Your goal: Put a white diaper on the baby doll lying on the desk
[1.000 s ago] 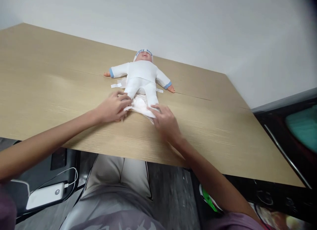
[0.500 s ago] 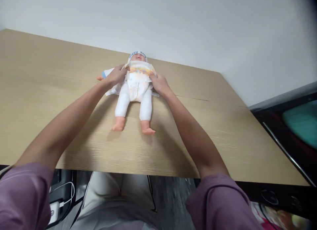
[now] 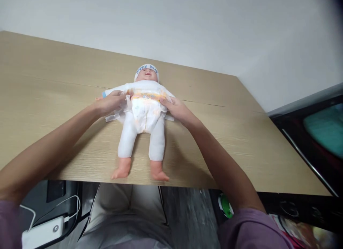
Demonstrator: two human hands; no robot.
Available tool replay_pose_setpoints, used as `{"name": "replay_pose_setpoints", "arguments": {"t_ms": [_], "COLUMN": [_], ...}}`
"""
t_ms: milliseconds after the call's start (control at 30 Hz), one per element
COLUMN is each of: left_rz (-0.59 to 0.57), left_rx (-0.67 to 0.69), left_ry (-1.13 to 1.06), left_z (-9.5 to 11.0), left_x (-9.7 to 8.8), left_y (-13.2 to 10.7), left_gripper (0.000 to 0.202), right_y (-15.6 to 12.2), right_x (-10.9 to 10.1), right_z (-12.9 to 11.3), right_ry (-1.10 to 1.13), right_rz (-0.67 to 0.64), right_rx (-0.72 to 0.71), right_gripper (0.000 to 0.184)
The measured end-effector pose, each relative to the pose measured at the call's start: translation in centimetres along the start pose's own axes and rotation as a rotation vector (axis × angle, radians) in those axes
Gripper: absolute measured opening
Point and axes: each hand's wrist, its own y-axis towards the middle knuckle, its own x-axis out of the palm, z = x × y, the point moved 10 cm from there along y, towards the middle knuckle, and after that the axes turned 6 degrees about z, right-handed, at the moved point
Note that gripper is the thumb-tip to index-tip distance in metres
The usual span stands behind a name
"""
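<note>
A baby doll (image 3: pixel 155 142) in a white suit and lettered white cap lies on its back, feet toward me. A white diaper (image 3: pixel 146 115) with an orange-yellow printed waistband covers its belly and crotch. My left hand (image 3: pixel 114 100) pinches the diaper's front edge at the doll's left-of-view hip. On the other side my right hand (image 3: pixel 173 106) grips the opposite corner of the waistband, thumb on top. Fastening tabs (image 3: pixel 111 118) stick out flat from under the doll on both sides. My fingertips are partly hidden by the thin diaper edges.
The doll rests on a wood-grain table (image 3: pixel 241 152), its feet close to the front edge. A pale wall (image 3: pixel 174 27) stands behind. At right is a dark-framed object with a teal panel (image 3: pixel 325 129). Below left, a white power bank (image 3: pixel 44 232) with cables lies on a dark surface.
The doll has slid toward me, its feet now near the table's front edge. The diaper front has come down from near the chin to the belly, both hands still on it.
</note>
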Motion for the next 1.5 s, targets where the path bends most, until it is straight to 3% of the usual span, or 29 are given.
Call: {"name": "replay_pose_setpoints", "arguments": {"t_ms": [100,200,267,333,400,467,567,633,733,867,1100,1367,1500], "left_rz": [-0.017,0.125,0.242,0.316,0.324,0.275,0.17,0.114,0.093,0.107,0.098,0.116,0.108], "left_rx": [-0.215,-0.299,-0.248,-0.08,0.154,0.364,0.51,0.502,0.47,0.458,0.432,0.44,0.422], "left_ry": [-0.21,-0.256,-0.177,-0.014,0.184,0.358,0.566,0.674,0.776,0.817,0.822,0.805,0.8], "left_z": [-1.3,-1.6,-0.4,2.7,7.1,10.9,13.4,13.1,12.0,11.1,11.0,11.0,10.6], "left_x": [-0.7,-2.8,-4.1,-4.4,-2.8,0.4,5.6,8.1,9.6,9.8,10.1,9.9,10.0], "left_y": [-1.1,-1.6,-1.8,-2.0,-2.1,-2.0,-1.0,0.0,0.9,0.8,0.8,0.8,0.8], "left_gripper": [0.044,0.036,0.036,0.034,0.033,0.032,0.034,0.039,0.048,0.061,0.067,0.059,0.061], "right_y": [-1.0,-2.5,-4.1,-5.8,-6.9,-7.3,-6.8,-6.4,-6.3,-6.2,-4.9,-0.3,-1.7], "right_x": [-2.0,-4.6,-5.6,-5.9,-5.8,-5.7,-5.5,-5.6,-5.6,-5.6,-5.5,0.0,0.9], "right_z": [0.5,1.7,2.6,3.3,3.8,4.2,5.2,6.0,6.5,6.4,4.0,-0.6,-1.6], "right_ry": [-0.01,-0.113,-0.245,-0.385,-0.496,-0.554,-0.553,-0.522,-0.468,-0.402,0.03,0.038,0.007], "right_rz": [0.096,0.263,0.342,0.384,0.405,0.413,0.402,0.39,0.378,0.332,0.27,0.183,0.22], "right_rx": [-0.037,-0.11,-0.156,-0.194,-0.228,-0.228,-0.127,-0.037,0.04,0.036,-0.023,-0.16,-0.255], "right_gripper": [0.068,0.06,0.048,0.039,0.035,0.034,0.035,0.036,0.036,0.04,0.048,0.04,0.027]}}
